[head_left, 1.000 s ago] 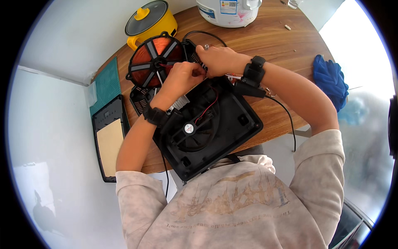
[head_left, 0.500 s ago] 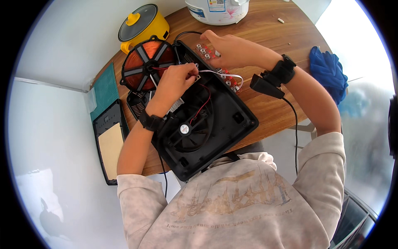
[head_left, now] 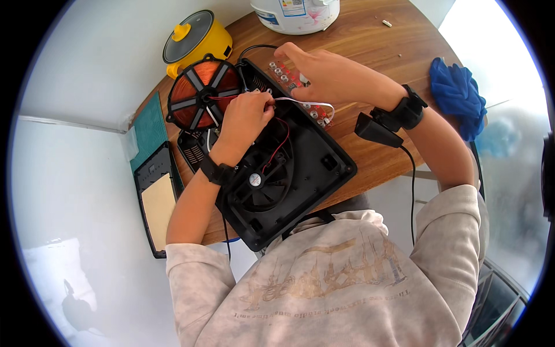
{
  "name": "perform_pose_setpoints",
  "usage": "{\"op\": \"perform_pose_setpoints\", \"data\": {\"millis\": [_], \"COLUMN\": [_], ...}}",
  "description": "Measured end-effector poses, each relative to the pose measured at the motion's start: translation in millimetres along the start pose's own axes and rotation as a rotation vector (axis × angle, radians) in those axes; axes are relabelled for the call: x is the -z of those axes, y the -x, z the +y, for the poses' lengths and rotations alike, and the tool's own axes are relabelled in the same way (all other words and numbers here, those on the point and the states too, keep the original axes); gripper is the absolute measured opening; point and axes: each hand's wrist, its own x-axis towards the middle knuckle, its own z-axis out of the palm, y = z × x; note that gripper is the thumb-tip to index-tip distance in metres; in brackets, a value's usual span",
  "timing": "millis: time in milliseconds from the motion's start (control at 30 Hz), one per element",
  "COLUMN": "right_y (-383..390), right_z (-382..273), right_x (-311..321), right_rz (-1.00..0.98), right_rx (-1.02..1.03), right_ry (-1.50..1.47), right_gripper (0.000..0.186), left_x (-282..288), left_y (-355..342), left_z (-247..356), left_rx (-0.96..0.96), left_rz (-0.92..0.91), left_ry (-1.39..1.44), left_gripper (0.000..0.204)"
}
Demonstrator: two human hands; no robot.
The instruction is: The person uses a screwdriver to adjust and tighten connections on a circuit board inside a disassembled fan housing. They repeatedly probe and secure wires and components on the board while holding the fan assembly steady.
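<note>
A black induction cooker housing (head_left: 315, 168) lies opened in front of me, a black fan (head_left: 266, 194) in its near part. The round copper coil (head_left: 202, 95) rests on its far left corner. My left hand (head_left: 245, 121) is over the housing beside the coil, fingertips pinched together; what they grip is too small to tell. A white cable (head_left: 306, 103) runs from near these fingertips to a red circuit board (head_left: 278, 70) beyond the housing. Over that board hovers or rests my right hand (head_left: 326, 72), thumb and forefinger apart. Thin red wires (head_left: 283, 141) cross the housing.
A yellow pot with a lid (head_left: 199, 40) and a white appliance (head_left: 298, 17) stand at the back. On the left are a green mat (head_left: 149, 124) and a black panel (head_left: 153, 168). A blue cloth (head_left: 457, 95) lies at the table's right edge.
My left hand has shifted slightly and now covers more of the silver finned part in the housing. My right wrist has moved a little to the right. The whole view has shifted slightly.
</note>
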Motion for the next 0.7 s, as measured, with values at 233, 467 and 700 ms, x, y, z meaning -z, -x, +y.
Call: {"op": "perform_pose_setpoints", "data": {"millis": [233, 467, 700], "right_y": [20.9, 37.5, 141.6], "right_z": [-10.8, -24.5, -106.3], "right_x": [14.7, 37.2, 117.3], "right_rz": [0.031, 0.137, 0.115], "right_rx": [-0.035, 0.008, 0.381], "right_ry": [-0.004, -0.036, -0.258], "right_gripper": [0.065, 0.04, 0.021], "left_x": [2.3, 7.2, 3.2], "left_y": [-0.6, -9.3, -6.3], "left_z": [0.0, -4.0, -6.0], "left_rx": [0.089, 0.009, 0.022], "left_rz": [-0.017, -0.051, -0.023], "left_ry": [0.181, 0.127, 0.127], "left_gripper": [0.014, 0.012, 0.011]}}
